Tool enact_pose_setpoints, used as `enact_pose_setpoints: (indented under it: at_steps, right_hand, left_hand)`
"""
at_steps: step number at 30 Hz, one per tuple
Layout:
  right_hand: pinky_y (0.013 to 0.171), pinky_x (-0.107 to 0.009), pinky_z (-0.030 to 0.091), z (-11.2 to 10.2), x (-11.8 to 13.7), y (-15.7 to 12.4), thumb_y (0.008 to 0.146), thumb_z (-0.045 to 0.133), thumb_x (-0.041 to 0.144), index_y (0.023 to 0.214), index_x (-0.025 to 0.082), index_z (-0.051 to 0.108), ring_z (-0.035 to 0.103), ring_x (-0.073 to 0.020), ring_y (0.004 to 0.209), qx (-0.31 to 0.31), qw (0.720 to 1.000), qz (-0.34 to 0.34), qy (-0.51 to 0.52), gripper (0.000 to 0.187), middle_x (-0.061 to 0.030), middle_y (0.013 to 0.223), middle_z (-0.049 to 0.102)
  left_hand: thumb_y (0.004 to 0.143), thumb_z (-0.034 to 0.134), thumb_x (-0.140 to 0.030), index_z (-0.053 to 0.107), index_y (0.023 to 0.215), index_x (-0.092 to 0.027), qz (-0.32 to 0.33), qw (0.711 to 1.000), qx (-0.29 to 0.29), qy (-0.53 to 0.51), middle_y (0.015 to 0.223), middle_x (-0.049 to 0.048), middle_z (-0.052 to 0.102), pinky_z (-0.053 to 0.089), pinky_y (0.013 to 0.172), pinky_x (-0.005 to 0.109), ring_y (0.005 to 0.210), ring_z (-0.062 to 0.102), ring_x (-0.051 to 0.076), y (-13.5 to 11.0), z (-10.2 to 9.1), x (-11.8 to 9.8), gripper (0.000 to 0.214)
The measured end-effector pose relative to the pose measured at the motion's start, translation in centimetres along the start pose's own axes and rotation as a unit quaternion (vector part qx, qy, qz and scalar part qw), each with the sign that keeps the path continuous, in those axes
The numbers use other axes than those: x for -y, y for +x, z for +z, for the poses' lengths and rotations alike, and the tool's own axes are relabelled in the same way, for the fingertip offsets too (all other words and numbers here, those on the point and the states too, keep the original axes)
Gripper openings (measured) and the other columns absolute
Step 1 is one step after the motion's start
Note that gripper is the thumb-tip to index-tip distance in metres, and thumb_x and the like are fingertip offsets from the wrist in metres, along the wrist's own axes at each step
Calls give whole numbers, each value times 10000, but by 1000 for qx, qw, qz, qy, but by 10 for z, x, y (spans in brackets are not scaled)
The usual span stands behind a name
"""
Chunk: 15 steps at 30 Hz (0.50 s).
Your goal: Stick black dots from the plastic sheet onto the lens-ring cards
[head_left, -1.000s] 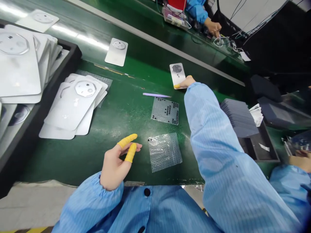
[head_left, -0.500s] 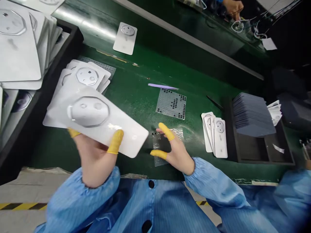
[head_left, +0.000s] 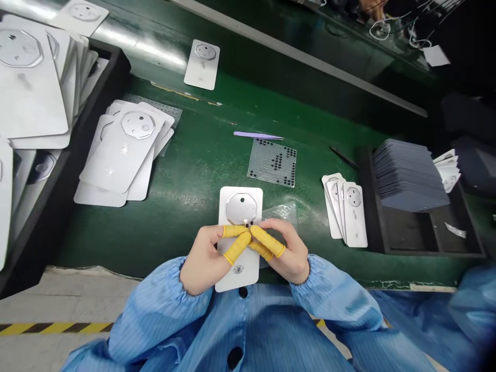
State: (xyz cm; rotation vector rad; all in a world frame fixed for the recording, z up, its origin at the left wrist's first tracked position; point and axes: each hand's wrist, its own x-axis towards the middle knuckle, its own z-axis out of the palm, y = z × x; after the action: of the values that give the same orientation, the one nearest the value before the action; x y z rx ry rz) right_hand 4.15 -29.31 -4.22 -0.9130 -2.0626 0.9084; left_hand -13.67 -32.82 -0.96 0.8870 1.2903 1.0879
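A white panel with an octagonal recess (head_left: 240, 206) lies upright in front of me, its lower end near the bench's front edge. My left hand (head_left: 217, 253) and my right hand (head_left: 281, 248), with yellow finger cots, meet over its middle. Their fingertips are pinched together around tiny black dots (head_left: 249, 224), just below the recess; which hand bears each dot is hard to tell. Partly under the panel and right hand is a clear plastic sheet (head_left: 284, 211). Beyond lies a dimpled clear sheet (head_left: 267, 160) carrying several black dots, with purple tweezers (head_left: 258, 135) at its far edge.
At left are a pile of white panels (head_left: 120, 155) and a black tray (head_left: 96, 98) of larger ones. One panel (head_left: 201, 67) lies at the back. At right are slim white panels (head_left: 346, 217) and a black bin (head_left: 406, 248) with grey sheets (head_left: 411, 175). A co-worker's sleeve (head_left: 473, 299) shows.
My left hand has brought the white panel from the left pile to the bench in front of me and let it go. My right hand has closed and met the left over it.
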Motion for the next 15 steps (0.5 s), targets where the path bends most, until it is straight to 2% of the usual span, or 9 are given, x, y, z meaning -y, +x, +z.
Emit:
enact_pose_setpoints:
  at_steps: [3, 5, 8, 11, 13, 15]
  right_hand:
    - [844, -355, 592, 1, -3, 4, 843, 659, 196, 1345, 275, 472, 641, -218, 1030, 45, 997, -67, 15, 542, -93, 1166, 623]
    - [868, -386, 578, -1, -1, 11, 858, 644, 230, 1345, 252, 477, 618, -230, 1071, 57, 994, -95, 22, 514, -117, 1196, 600]
    - [864, -387, 565, -7, 7, 25, 884, 610, 246, 1221, 250, 581, 625, -207, 1033, 61, 995, -43, 64, 338, -97, 1131, 622]
    - [827, -352, 566, -12, 15, 39, 880, 615, 234, 1055, 247, 658, 647, -172, 943, 65, 990, 29, 125, 181, -60, 1024, 655]
    - [803, -332, 563, -12, 16, 44, 863, 633, 198, 988, 238, 674, 648, -158, 898, 53, 990, 38, 128, 137, -48, 971, 660]
    - [775, -316, 561, -9, 14, 45, 862, 625, 162, 978, 231, 672, 644, -151, 874, 47, 994, 13, 100, 144, -46, 947, 653]
  left_hand:
    - [723, 711, -266, 775, 775, -151, -21, 1000, -17, -14, 765, 71, 779, 616, 583, 325, 647, 730, 238, 1, 0, 5, 142]
    - [709, 712, -247, 771, 787, -141, -20, 998, -54, 17, 762, 76, 778, 614, 601, 327, 696, 736, 252, 1, -2, 10, 145]
    - [729, 676, -244, 765, 789, -140, 20, 991, -80, 110, 796, 81, 781, 614, 692, 373, 764, 737, 267, 3, -4, 15, 149]
    - [745, 627, -222, 758, 760, -154, 75, 978, -51, 190, 770, 66, 779, 605, 652, 353, 705, 735, 250, 3, -5, 17, 149]
    - [747, 608, -200, 756, 760, -156, 109, 969, -35, 220, 755, 62, 776, 593, 608, 316, 672, 731, 233, 2, -5, 16, 155]
    - [757, 593, -192, 755, 785, -155, 149, 955, -39, 253, 743, 63, 773, 579, 573, 283, 639, 723, 210, 2, -6, 17, 168]
